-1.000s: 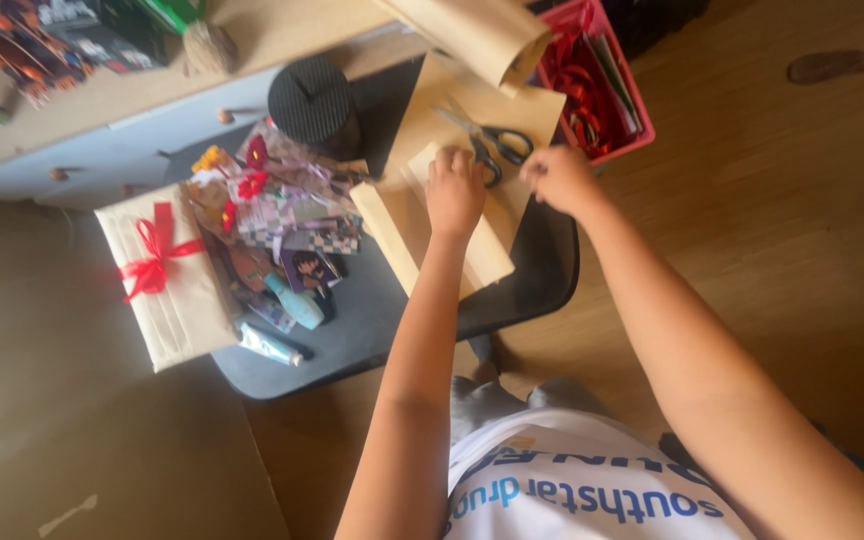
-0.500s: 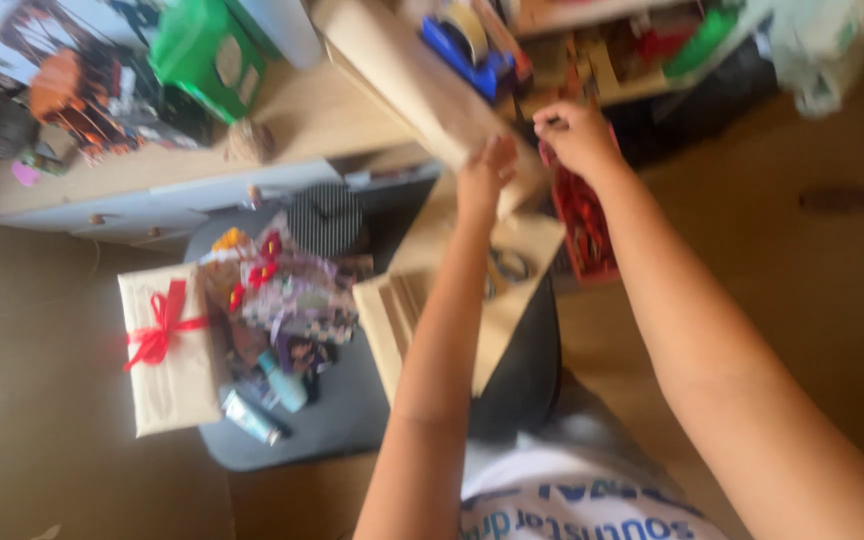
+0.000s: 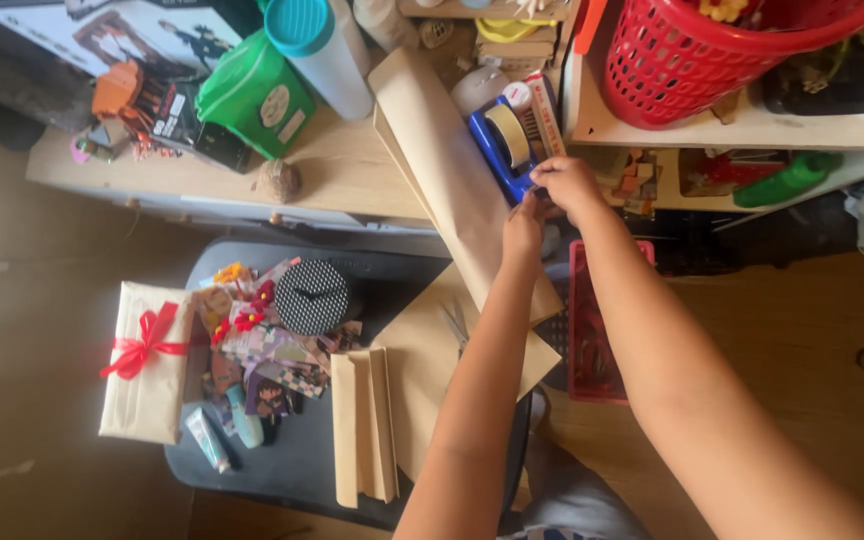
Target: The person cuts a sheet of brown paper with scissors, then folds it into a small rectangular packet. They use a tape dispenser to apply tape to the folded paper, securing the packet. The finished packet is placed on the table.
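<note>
Both hands at the blue tape dispenser (image 3: 505,140) on the wooden shelf's (image 3: 352,180) front edge, beside a roll of brown paper (image 3: 452,180). Right hand (image 3: 569,187) and left hand (image 3: 524,228) pinched together at the dispenser's near end; whether on tape, cannot tell. Below, on the dark stool (image 3: 292,460): folded brown paper (image 3: 362,425) at the front edge, ribboned parcel (image 3: 147,365) overhanging the left edge.

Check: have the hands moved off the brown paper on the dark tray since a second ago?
Yes. Both hands, left hand and right hand, went up from the brown paper on the dark tray to the blue tape dispenser on the desk.
</note>
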